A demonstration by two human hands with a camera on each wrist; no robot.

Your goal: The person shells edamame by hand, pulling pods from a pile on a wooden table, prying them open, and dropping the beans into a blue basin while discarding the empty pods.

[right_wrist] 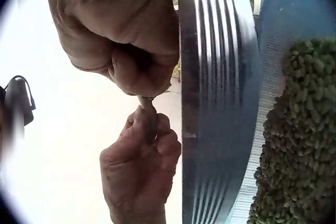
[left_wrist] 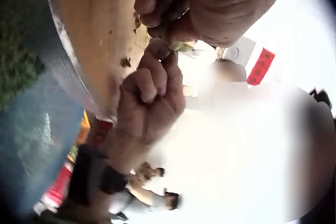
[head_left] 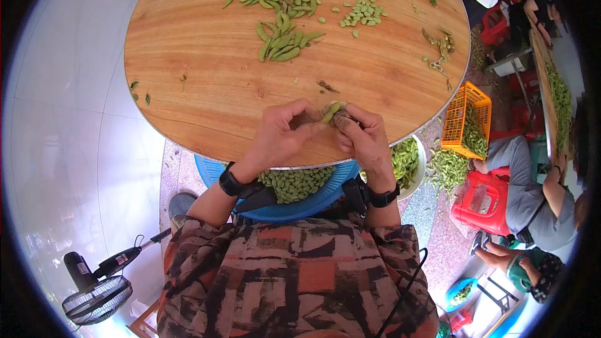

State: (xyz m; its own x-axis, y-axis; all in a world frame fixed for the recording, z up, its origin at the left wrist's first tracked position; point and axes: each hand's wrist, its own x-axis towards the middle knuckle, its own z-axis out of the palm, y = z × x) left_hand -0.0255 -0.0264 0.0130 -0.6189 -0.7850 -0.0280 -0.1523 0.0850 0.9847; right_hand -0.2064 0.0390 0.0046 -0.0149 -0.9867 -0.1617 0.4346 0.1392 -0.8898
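Observation:
Over the near edge of the round wooden table point(head_left: 206, 75), both hands meet at a green soybean pod point(head_left: 331, 112). My left hand point(head_left: 285, 133) pinches one end between thumb and fingers. The right hand point(head_left: 368, 136) grips the other end with curled fingers. In the right wrist view, the pod point(right_wrist: 147, 104) bridges the fingertips of the two hands. Fingers partly cover it in the left wrist view. Below the table edge, a blue basin point(head_left: 343, 178) holds many shelled green beans point(head_left: 294, 186).
Ahead on the table lie a heap of pods point(head_left: 285, 40), loose beans point(head_left: 364, 14) and empty husks point(head_left: 441, 47). At right are a bowl of pods point(head_left: 421, 172), an orange crate point(head_left: 452, 119), a red stool point(head_left: 479, 203) and seated people. A fan point(head_left: 97, 300) stands lower left.

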